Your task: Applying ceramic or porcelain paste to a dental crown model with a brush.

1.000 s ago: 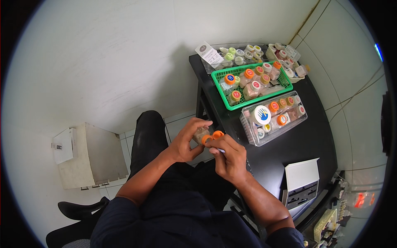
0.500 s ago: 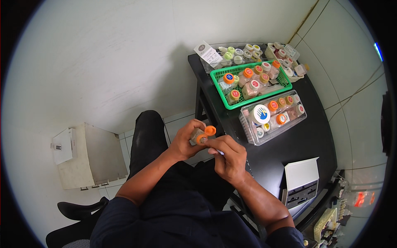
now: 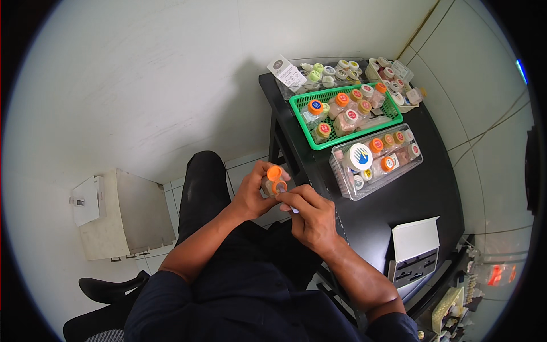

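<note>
My left hand (image 3: 248, 197) is wrapped round a small clear jar (image 3: 265, 186) with an orange flip-top cap, held above my lap. The jar's orange lid (image 3: 274, 172) stands open on its hinge. Close against the jar's mouth, my right hand (image 3: 314, 216) pinches a slim pale tool (image 3: 294, 210); only a short whitish end shows below the fingers. The tool's tip is too small and hidden to make out, so its exact kind is unclear.
On the black table (image 3: 370, 219) to my right stand a green basket (image 3: 314, 143) and a clear plastic bin (image 3: 348, 194), both with several lidded jars. More jars fill containers behind. An open white box (image 3: 416, 238) lies nearer. A black chair (image 3: 111, 289) is at lower left.
The jar has turned in my left hand, so its open lid has swung from the right to the top. My right hand has shifted slightly left with the pale tool.
</note>
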Motion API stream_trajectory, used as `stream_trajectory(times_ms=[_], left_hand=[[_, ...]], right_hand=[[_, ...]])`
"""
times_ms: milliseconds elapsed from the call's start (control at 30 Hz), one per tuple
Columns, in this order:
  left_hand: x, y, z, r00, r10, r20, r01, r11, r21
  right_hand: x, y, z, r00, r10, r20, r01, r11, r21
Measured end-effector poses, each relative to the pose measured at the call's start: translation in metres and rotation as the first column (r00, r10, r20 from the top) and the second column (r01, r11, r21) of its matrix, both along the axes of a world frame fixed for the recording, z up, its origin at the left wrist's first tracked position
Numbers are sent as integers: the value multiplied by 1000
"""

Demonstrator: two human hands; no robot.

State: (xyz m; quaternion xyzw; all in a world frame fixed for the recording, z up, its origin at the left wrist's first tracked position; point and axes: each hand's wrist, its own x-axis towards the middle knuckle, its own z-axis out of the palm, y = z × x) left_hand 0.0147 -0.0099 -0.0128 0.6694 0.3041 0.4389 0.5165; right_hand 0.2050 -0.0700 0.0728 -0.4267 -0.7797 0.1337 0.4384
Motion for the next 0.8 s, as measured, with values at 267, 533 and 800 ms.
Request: stream_trajectory(times_ms=[267, 533, 800], left_hand=[[4, -5, 10, 988, 28, -151, -4, 987, 159], [6, 1, -3, 1000, 19, -14, -15, 965, 263], [2, 5, -3, 999, 1, -34, 9, 959, 284]], right_hand=[[0, -1, -1, 994, -54, -92, 54, 999, -7], [1, -3, 1, 995, -22, -93, 15, 997, -81], [1, -4, 0, 998, -67, 10, 67, 998, -9]])
